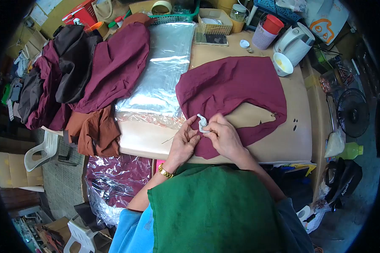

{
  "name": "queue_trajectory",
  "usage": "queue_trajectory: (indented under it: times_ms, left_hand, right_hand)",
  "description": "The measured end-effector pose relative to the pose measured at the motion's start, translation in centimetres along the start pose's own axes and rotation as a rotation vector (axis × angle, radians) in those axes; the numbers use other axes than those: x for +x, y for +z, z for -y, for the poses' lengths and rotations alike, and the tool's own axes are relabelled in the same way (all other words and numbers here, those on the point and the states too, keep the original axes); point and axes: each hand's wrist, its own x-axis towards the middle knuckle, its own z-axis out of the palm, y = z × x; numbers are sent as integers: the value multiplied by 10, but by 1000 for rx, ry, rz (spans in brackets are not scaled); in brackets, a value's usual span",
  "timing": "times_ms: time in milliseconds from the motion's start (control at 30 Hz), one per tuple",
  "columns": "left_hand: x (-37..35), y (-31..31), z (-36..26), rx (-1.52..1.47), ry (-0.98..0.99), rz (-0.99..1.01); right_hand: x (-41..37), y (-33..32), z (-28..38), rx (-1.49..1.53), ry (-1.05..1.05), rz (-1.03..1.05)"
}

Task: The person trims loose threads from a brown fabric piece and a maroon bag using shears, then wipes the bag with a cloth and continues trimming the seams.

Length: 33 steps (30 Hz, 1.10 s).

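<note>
A maroon garment (230, 78) lies spread on the table in front of me, its narrower lower part curving round a patch of bare tabletop. My right hand (226, 137) pinches a small crumpled white cloth (202, 123) against the garment's near left part. Opposite it, my left hand (184, 142) has its fingers curled at the garment's left edge and seems to grip the fabric there. Its fingertips are close beside the white cloth. What lies under the fingers of both hands is partly hidden.
Clear plastic bags (162, 71) lie flat to the left, beside piled maroon and dark garments (114, 67) and a brown garment (99, 130). At the back right stand a white bowl (283, 64), an electric kettle (294, 42) and a lilac basket (264, 39). A fan (353, 112) is at far right.
</note>
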Motion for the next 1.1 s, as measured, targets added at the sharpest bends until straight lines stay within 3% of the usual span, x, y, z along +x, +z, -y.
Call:
queue_trajectory:
  times_ms: [67, 200, 267, 433, 500, 567, 733, 900, 1000, 1033, 1100]
  left_hand:
    - [-1, 0, 1, -48, 20, -21]
    - [-5, 0, 2, -16, 0, 4]
    - [-4, -1, 2, -22, -6, -38]
    - [-2, -2, 12, -63, 19, -6]
    - [-1, -6, 11, -14, 27, 43]
    - [0, 3, 12, -90, 94, -77]
    - [0, -6, 14, -96, 49, 7]
    - [-3, -3, 7, 30, 35, -31]
    - [-3, 3, 3, -102, 43, -61]
    - [-3, 0, 6, -101, 46, -61]
    - [0, -8, 6, 101, -33, 31]
  right_hand:
    - [5, 6, -2, -38, -88, -35]
    - [18, 14, -13, -50, -10, -111]
    - [1, 18, 2, -26, -47, 7]
    - [21, 19, -12, -113, -11, -47]
    - [20, 20, -3, -94, -17, -57]
    - [2, 22, 23, 77, -15, -26]
    - [16, 27, -10, -186, -56, -68]
    - [-7, 29, 10, -51, -165, -1]
    - [10, 19, -5, -128, -98, -7]
    - [22, 14, -14, -239, -171, -85]
    - [28, 12, -34, 96, 102, -120]
